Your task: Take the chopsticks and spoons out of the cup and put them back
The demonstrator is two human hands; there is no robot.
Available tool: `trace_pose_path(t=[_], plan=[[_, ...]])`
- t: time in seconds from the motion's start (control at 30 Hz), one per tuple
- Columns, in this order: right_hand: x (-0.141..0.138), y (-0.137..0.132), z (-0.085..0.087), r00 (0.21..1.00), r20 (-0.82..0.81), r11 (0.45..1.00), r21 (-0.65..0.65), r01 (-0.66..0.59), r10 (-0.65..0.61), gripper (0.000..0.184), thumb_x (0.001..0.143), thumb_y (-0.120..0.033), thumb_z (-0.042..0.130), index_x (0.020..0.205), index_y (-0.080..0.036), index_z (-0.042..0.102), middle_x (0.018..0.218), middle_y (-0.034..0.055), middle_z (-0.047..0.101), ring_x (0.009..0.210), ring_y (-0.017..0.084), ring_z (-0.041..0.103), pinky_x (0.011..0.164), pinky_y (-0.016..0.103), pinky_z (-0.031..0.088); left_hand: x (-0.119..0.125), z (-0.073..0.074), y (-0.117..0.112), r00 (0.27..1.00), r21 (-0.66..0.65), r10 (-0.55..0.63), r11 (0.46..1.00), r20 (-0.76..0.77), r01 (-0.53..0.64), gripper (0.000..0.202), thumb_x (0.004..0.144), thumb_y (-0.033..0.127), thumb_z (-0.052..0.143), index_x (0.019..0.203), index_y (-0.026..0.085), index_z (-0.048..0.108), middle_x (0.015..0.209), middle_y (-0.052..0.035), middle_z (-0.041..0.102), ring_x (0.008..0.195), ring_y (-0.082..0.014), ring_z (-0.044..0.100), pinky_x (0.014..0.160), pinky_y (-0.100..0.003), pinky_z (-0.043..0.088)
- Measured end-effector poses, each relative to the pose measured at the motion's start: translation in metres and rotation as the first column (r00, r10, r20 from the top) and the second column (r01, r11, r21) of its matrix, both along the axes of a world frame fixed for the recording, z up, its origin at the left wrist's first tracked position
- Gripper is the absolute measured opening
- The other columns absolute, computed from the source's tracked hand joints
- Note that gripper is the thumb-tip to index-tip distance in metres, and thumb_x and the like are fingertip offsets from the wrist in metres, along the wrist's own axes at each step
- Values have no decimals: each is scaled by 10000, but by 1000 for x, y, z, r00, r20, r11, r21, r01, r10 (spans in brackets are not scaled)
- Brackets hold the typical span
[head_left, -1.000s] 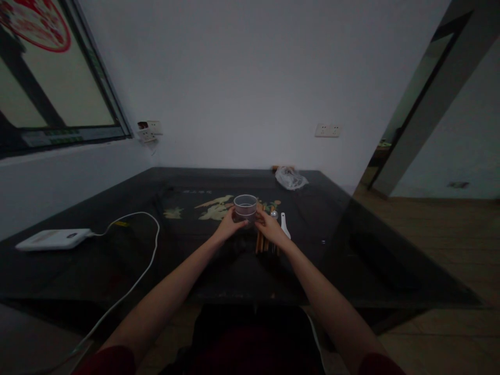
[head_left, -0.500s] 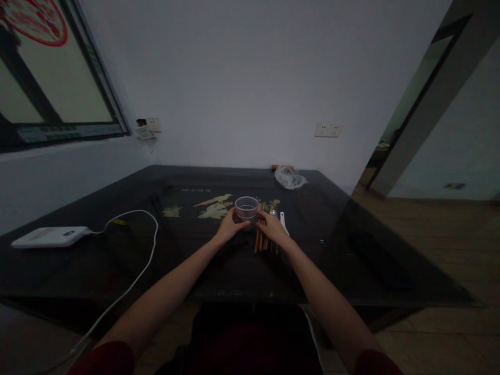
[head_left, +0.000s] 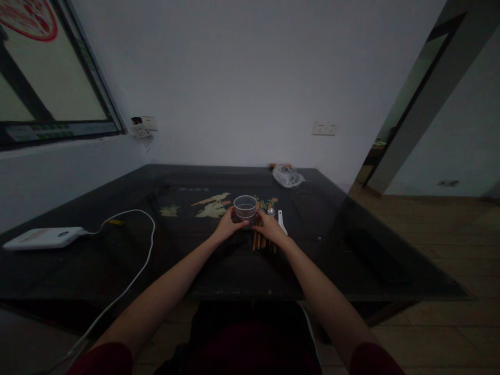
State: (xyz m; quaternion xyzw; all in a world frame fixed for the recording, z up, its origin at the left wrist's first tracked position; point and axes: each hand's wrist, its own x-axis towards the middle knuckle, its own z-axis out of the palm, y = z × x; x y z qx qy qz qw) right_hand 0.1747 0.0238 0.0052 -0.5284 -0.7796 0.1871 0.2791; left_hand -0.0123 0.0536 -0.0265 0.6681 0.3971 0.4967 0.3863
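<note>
Between my two hands is a clear plastic bowl (head_left: 245, 207), its open rim facing up. My left hand (head_left: 227, 225) is closed around its left side, thumb toward the front. From the right, my right hand (head_left: 270, 227) grips the opposite side. Several wooden chopsticks (head_left: 258, 240) lie on the table partly under my right hand, which hides their middles. A shiny metal spoon (head_left: 271, 212) shows just behind that hand, largely covered. To its right lies a white spoon (head_left: 281, 221), handle pointing away from me.
The dark table (head_left: 187, 265) has a printed bird picture. A crumpled clear plastic bag (head_left: 288, 176) lies by the wall. At left a white power bank (head_left: 42, 238) trails a white cable (head_left: 150, 245) over the front edge. A dark flat object (head_left: 377, 255) lies at right.
The whole view has shifted slightly, moving things a little to the left. Both hands keep the same hold on the bowl.
</note>
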Motion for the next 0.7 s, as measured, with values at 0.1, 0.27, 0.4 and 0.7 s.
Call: trace_pose_path(t=[0.1, 0.27, 0.4, 0.7], plan=[[1, -1, 1, 999, 33, 1000, -19, -8, 9, 649, 729, -173, 708, 1317, -156, 432, 1173, 152, 625, 1122, 273, 579, 933, 384, 441, 1, -1, -1, 1000, 18, -7, 1000, -14, 7, 687, 608, 265, 773, 1205, 139, 457, 1213, -157, 580, 1138, -275, 549, 1007, -461, 392], [1, -2, 1, 997, 72, 998, -59, 3, 2, 697, 713, -182, 721, 1329, -147, 395, 1217, 165, 602, 1151, 282, 563, 927, 373, 442, 0, -7, 3, 1000, 30, -19, 999, -9, 20, 721, 614, 313, 778, 1229, 126, 451, 1257, -170, 550, 1145, -274, 544, 1018, -456, 381], [2, -2, 0, 994, 113, 997, -74, 18, -10, 654, 713, -197, 723, 1293, -154, 424, 1223, 164, 596, 1149, 287, 563, 922, 373, 434, 0, -8, 4, 999, 23, 12, 1000, -37, -11, 757, 606, 319, 788, 1251, 131, 440, 1262, -171, 549, 1156, -283, 535, 1022, -464, 374], [7, 1, -1, 990, 137, 996, -72, 53, -42, 581, 691, -231, 742, 1214, -202, 490, 1171, 115, 633, 1097, 278, 590, 881, 338, 442, 4, -3, -3, 999, 13, -35, 999, -3, 35, 699, 629, 299, 769, 1233, 145, 453, 1248, -163, 561, 1128, -270, 559, 999, -458, 404]])
